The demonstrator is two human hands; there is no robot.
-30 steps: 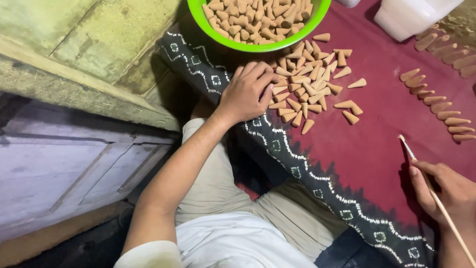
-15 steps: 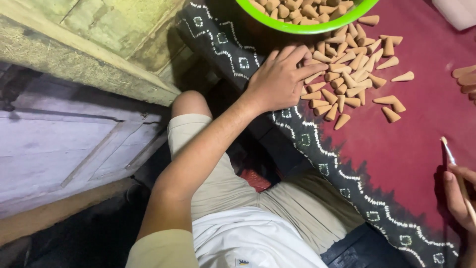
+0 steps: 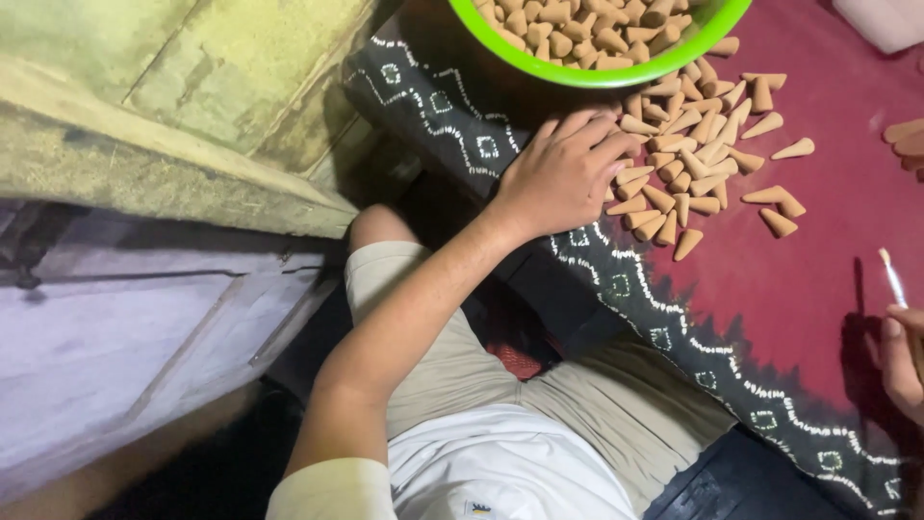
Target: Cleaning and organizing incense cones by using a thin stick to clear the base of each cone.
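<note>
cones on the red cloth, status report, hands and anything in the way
Left hand flat on the loose cones, no clear grip. Right hand holds a thin stick, apart from the pile. Green bowl of cones sits just behind; nothing blocking.

one green bowl (image 3: 616,77), two hands

Top: a white T-shirt with short sleeves and a small dark emblem near the hem.
Legs: loose beige shorts.
Arms: bare from the sleeve down, no watch or band.
Hands: the left hand (image 3: 561,173) and the right hand (image 3: 900,361) were bare, without gloves or rings.
</note>
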